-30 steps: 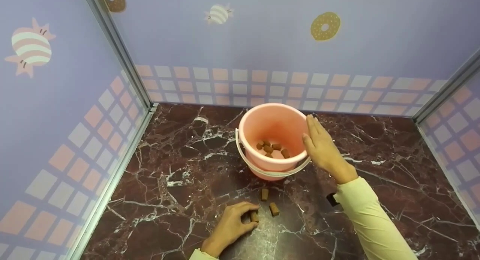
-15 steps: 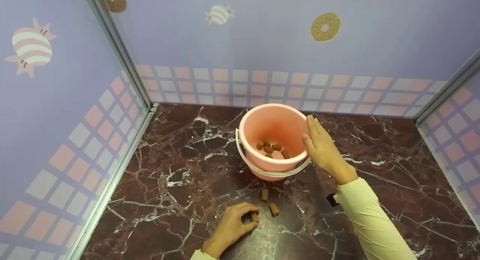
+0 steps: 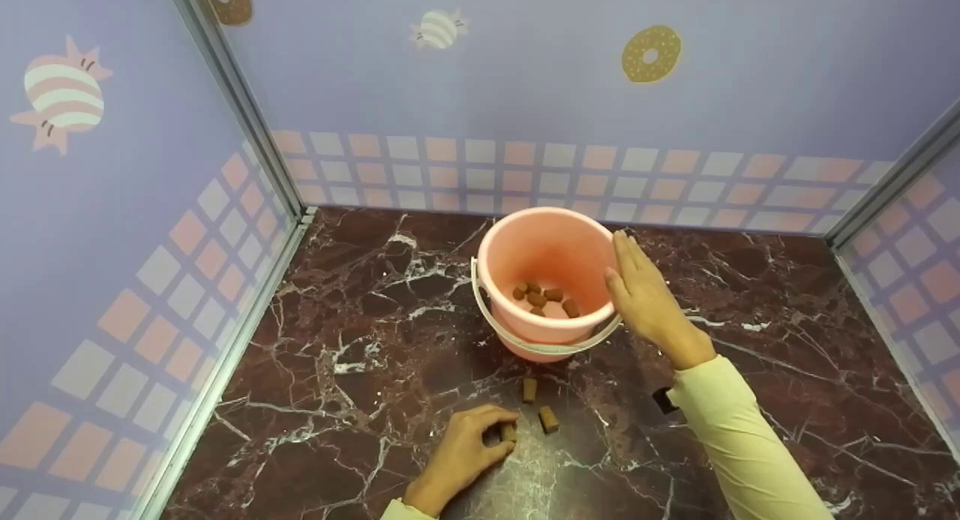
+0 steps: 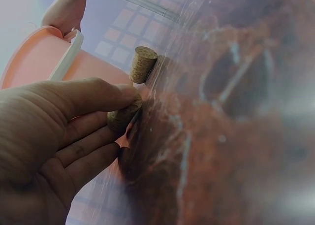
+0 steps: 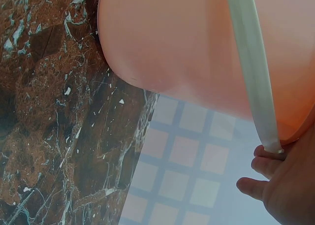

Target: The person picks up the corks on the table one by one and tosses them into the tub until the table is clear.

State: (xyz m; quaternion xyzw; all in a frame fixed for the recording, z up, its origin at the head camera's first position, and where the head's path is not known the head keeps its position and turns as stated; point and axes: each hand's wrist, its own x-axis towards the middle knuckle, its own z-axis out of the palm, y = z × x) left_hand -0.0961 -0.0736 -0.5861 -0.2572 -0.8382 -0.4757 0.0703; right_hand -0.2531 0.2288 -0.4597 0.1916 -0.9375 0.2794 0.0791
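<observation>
In the head view, my left hand (image 3: 461,452) rests low on the tabletop and holds a cork (image 3: 508,431) between thumb and fingers. The left wrist view shows the thumb lying over this cork (image 4: 125,112). Close by are two more corks, one nearer the bucket (image 3: 529,390) and another tilted cork (image 3: 549,419). A pink bucket (image 3: 551,244) stands upright behind them, several corks (image 3: 537,299) on its bottom. My right hand (image 3: 652,302) lies with extended fingers against the bucket's right rim; the right wrist view shows its fingertips beside the white handle (image 5: 253,72).
Dark red marbled tabletop (image 3: 360,415) surrounds the bucket. A patterned wall (image 3: 525,77) rises behind, with side panels (image 3: 112,242) at left and right joined by metal frames. A small black object (image 3: 663,400) shows beside the right sleeve.
</observation>
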